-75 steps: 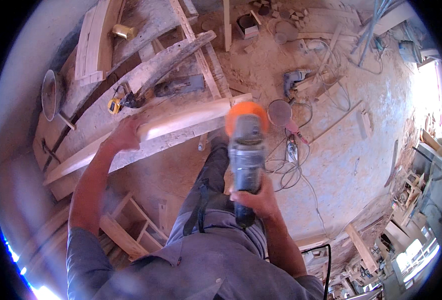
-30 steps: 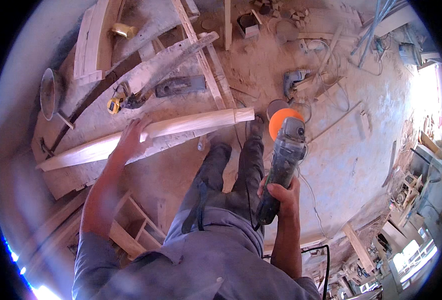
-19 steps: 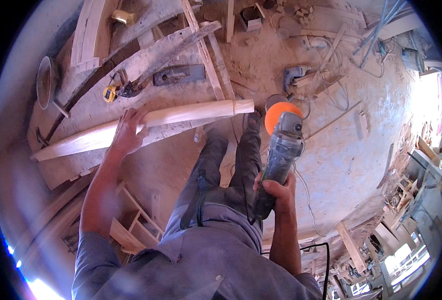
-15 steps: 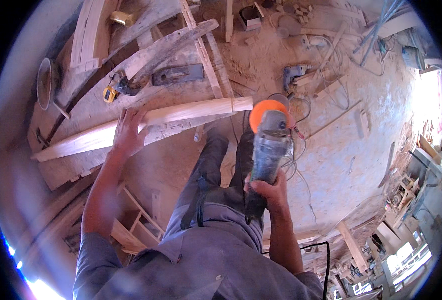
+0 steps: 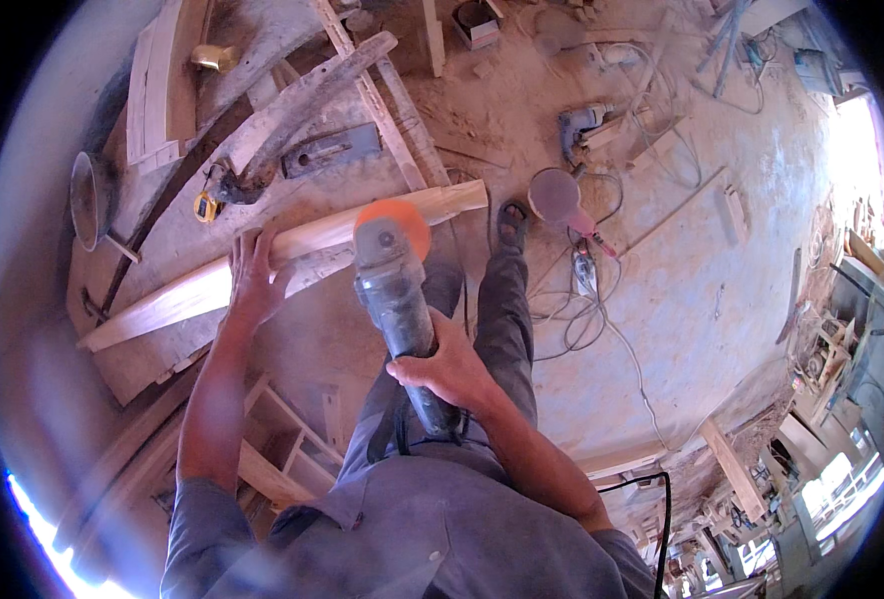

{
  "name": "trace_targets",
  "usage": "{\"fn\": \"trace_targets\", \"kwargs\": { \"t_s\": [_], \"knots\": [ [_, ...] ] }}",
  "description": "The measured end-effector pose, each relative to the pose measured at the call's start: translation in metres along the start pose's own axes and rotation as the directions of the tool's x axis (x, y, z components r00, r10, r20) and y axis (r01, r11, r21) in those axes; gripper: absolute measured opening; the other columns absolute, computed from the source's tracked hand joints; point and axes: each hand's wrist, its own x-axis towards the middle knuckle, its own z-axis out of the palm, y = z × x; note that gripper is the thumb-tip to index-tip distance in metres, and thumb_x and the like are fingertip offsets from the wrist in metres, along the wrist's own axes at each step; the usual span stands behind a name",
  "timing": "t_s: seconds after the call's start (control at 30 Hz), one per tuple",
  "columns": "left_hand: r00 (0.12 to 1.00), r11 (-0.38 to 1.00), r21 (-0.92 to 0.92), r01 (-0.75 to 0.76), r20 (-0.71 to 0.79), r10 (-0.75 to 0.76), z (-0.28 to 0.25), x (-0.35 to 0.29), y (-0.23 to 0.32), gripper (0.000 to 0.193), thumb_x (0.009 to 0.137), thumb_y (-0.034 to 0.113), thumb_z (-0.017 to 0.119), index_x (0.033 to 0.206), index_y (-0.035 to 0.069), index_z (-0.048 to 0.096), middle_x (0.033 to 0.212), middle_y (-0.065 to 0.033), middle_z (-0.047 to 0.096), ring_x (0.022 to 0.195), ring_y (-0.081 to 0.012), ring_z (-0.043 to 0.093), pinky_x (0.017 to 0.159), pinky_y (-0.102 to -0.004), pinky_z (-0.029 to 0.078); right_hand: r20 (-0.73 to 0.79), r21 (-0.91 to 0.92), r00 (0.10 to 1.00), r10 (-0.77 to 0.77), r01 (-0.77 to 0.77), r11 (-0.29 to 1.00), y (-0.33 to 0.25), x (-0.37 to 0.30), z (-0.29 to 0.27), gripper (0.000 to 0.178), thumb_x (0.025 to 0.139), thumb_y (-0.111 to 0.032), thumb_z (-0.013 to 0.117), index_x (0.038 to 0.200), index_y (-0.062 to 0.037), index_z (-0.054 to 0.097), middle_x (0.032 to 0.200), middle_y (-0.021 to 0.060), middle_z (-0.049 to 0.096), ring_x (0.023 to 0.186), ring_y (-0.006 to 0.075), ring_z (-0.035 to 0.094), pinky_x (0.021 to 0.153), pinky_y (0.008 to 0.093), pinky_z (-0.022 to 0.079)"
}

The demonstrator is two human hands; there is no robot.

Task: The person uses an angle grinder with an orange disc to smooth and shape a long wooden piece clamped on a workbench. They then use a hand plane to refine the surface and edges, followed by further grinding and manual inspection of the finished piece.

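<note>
A long pale wooden piece (image 5: 314, 236), slightly tapered, lies slantwise across the dusty bench (image 5: 127, 371). Over its left half lies my left hand (image 5: 252, 275), fingers reaching across the far edge and thumb on the near side, gripping it. My right hand (image 5: 447, 367) is wrapped round the body of an angle grinder (image 5: 394, 299). The grinder's orange disc (image 5: 402, 222) overlaps the wood right of its middle; it looks to be at the surface, but I cannot tell whether it touches. Wood under the grinder head is hidden.
A yellow tape measure (image 5: 206, 207), a hand plane (image 5: 332, 150) and a curved timber (image 5: 302, 105) lie beyond the wood. A round bowl (image 5: 89, 200) stands at far left. On the floor are a round pad with a pink handle (image 5: 556, 196), a drill (image 5: 577, 130) and loose cables (image 5: 602, 309).
The grinder in my right hand has swung left, from beyond the wood's right end to over the wood. My left hand stays on the wood. The view has shifted slightly.
</note>
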Motion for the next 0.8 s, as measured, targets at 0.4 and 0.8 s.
{"fn": "trace_targets", "kwargs": {
  "t_s": [0.4,0.8],
  "knots": [
    [0.990,0.997,-0.028,0.073,0.121,-0.069,-0.012,0.004,0.002,0.082,0.074,0.006,0.082,0.149,0.010,0.049,0.138,-0.0179,0.050,0.135,-0.0415,0.042,0.118,-0.0530,0.033,0.003,0.178,0.998,0.060,-0.060,0.982,-0.029,0.007,0.012,0.039,0.083,-0.015,0.082,0.112,0.0000,0.061,0.087,0.0070,0.067,0.074,0.0181,0.068,0.069,0.0347,0.058],
    [0.998,0.999,0.026,0.037,0.042,-0.038,-0.005,0.003,0.004,0.083,0.074,0.005,0.079,0.151,0.009,0.048,0.137,-0.0182,0.050,0.129,-0.0407,0.046,0.113,-0.0548,0.036,-0.027,0.270,0.986,0.165,-0.152,0.951,-0.077,0.012,0.009,0.032,0.086,-0.019,0.079,0.107,0.0006,0.064,0.087,0.0097,0.068,0.073,0.0189,0.069,0.068,0.0340,0.059]
  ]
}}
